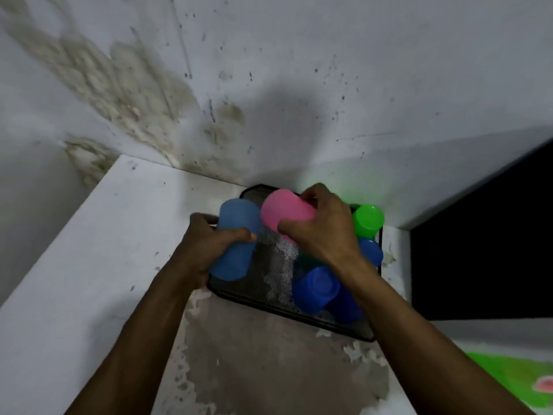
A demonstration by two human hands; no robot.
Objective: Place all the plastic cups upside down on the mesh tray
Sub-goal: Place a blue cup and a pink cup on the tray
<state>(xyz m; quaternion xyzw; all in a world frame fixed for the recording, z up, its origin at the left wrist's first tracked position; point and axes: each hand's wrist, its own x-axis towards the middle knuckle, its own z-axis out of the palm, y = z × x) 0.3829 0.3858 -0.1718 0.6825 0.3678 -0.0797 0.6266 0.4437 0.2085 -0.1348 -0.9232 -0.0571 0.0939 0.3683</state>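
Black mesh tray (239, 295) crowded: left hand (206, 247) fingers grip light-blue cup (236, 235); right hand (323, 232) fingers clasp pink cup (284, 211).

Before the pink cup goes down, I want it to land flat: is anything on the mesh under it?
Nothing visible. The right hand holds the pink cup over bare mesh tray. The light blue cup sits left in the left hand; green cup and dark blue cups stand right.

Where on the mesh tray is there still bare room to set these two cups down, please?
Bare mesh runs down the middle of the mesh tray, between the light blue cup in the left hand and the dark blue cups. The right side is crowded up to the green cup.
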